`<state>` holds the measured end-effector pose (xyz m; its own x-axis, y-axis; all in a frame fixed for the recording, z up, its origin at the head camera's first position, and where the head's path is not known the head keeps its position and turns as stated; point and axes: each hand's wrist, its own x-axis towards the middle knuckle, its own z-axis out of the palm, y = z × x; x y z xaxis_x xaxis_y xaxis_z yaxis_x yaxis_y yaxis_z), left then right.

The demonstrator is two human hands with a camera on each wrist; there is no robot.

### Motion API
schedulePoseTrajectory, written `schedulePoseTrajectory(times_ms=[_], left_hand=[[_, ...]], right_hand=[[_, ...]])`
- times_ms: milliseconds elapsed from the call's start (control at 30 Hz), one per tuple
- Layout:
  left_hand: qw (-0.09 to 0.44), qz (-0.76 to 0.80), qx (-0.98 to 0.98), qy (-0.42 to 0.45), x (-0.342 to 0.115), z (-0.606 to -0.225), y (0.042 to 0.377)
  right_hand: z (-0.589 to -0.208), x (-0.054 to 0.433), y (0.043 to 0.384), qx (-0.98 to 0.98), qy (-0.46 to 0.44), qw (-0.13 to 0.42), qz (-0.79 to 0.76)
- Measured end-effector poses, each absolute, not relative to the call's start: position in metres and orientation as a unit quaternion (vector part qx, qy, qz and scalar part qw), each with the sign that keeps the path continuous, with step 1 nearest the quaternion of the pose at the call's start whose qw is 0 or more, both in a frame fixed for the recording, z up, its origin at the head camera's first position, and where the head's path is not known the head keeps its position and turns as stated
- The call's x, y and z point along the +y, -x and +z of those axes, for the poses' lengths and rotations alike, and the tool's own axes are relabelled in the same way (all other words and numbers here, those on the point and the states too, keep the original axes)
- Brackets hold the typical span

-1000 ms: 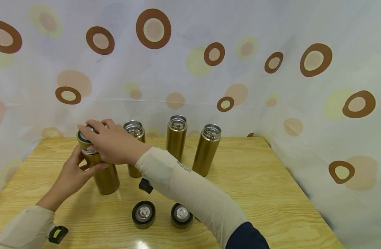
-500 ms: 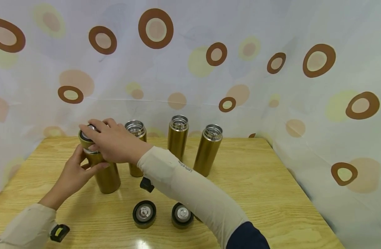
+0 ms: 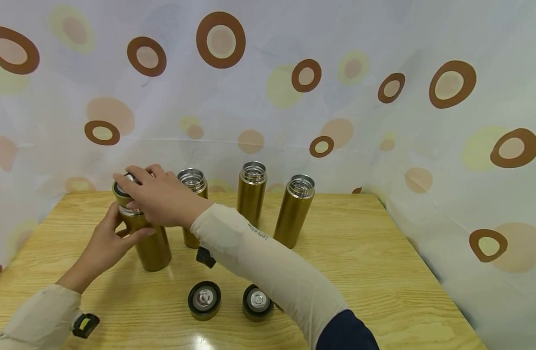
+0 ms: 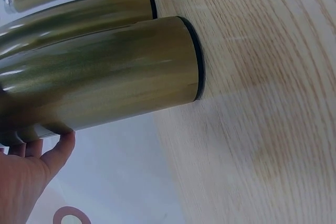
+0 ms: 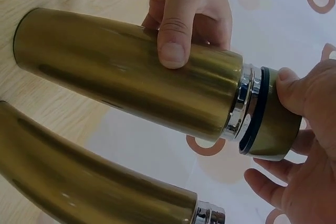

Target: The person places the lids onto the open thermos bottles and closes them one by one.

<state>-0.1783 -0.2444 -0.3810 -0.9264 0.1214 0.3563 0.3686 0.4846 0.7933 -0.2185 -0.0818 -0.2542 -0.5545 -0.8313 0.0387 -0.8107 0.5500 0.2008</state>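
Readable only in part: small dark lettering [image 3: 258,232] on the cream sleeve [image 3: 276,270] of the right arm, just below the centre of the head view. Printed as one short line, slanting down toward the right along the sleeve, close to its upper edge and nearer the wrist end than the dark blue cloth [image 3: 347,333] at bottom right of centre. Apparently to be read as "Letsslim" or something close. Too small and soft for a sure spelling, most of all between a likely "Let" and a likely "slim".
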Motion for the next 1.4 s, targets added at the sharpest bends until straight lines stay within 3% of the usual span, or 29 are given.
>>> schedulePoseTrajectory(times_ms=[733,1100,1400], left_hand=[[0.146,-0.473,-0.856,0.147,-0.248,-0.382,0.177],[0.144,-0.478,-0.855,0.143,-0.243,-0.381,0.177],[0.129,-0.486,-0.854,0.136,-0.243,-0.38,0.176]], right_hand=[[-0.26,-0.087,0.222,-0.878,-0.472,0.032,-0.068],[-0.225,-0.067,0.233,-0.866,-0.5,-0.018,0.005],[-0.228,-0.068,0.236,-0.84,-0.533,-0.099,-0.01]])
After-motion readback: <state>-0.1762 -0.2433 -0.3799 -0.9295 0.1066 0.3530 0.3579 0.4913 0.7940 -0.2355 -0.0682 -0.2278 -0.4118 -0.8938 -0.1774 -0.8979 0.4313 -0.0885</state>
